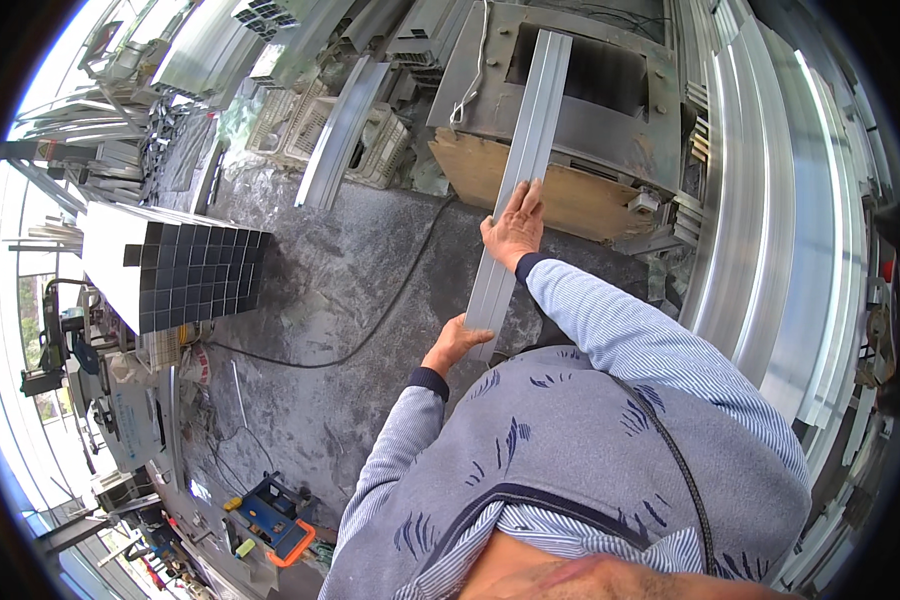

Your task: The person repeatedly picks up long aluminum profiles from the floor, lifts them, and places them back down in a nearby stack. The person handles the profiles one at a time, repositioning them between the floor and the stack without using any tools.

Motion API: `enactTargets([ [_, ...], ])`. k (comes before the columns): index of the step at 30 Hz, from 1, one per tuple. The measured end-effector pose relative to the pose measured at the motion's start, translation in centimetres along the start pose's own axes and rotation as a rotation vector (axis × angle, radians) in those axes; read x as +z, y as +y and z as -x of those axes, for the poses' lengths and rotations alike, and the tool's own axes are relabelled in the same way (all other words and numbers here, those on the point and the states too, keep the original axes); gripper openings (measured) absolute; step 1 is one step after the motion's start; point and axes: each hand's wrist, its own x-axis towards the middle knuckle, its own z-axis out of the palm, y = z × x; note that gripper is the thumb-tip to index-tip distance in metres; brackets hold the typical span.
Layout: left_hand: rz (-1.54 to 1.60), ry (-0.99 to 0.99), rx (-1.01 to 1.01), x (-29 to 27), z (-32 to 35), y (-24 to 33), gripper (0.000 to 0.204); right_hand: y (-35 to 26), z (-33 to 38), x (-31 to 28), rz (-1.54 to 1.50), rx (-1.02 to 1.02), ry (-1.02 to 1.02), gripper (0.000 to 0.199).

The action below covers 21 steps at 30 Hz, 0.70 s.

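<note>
Aluminium profile [518,190], long and channel-shaped, runs from the person's waist outward onto the grey machine table [570,120]. Left hand [457,340] grips the near end of the profile, fingers wrapped around its edge. Right hand [515,225] lies flat on the strip further along, fingers extended and pressing on its top face. Wooden board [580,200] sits under the profile at the machine's front edge. Black cable [370,335] trails across the dark floor to the left. Stack of square tubes [185,275] lies beyond it, well apart from both hands.
</note>
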Motion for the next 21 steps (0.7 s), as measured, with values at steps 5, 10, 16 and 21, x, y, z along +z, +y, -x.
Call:
enactTargets([
  [5, -0.013, 0.013, -0.044, -0.7, 4.6, -3.9, 0.052, -1.3, 5.3, 0.5, -0.006, 0.009, -0.069, 0.108],
  [10, 0.054, 0.076, -0.099, -0.1, 7.5, -5.6, 0.052, -2.4, 7.5, 0.1, -0.091, 0.037, -0.194, 0.111],
  [16, -0.423, 0.216, -0.094, -1.9, 4.9, 2.3, 0.061, -1.6, 0.7, -0.3, -0.333, -0.013, 0.020, 0.112],
  [21, 0.318, -0.129, -0.124, -1.8, -0.8, 11.3, 0.078, 1.9, -11.7, -2.1, -0.652, -0.088, 0.165, 0.109],
])
